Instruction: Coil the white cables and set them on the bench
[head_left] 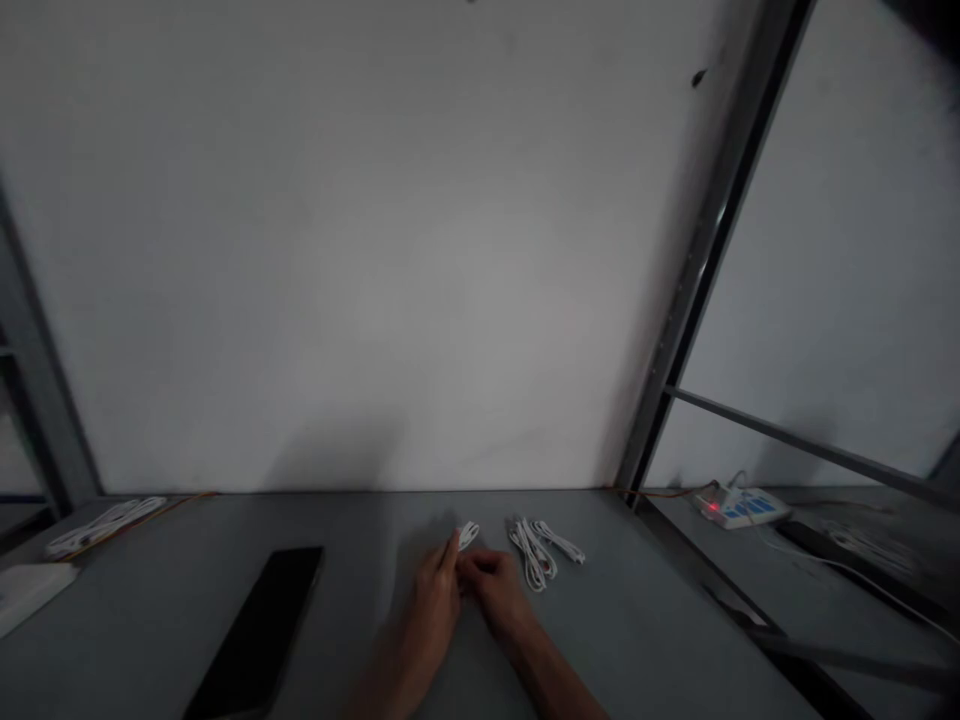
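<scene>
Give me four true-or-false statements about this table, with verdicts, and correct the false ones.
A white cable bundle pokes out between the left hand and right hand. True.
Two more white cable bundles lie to the right of the hands on the grey table. True.
The black slab lies to the right of the hands. False: it lies to their left.
The power strip shows a green light. False: its light is red.
</scene>
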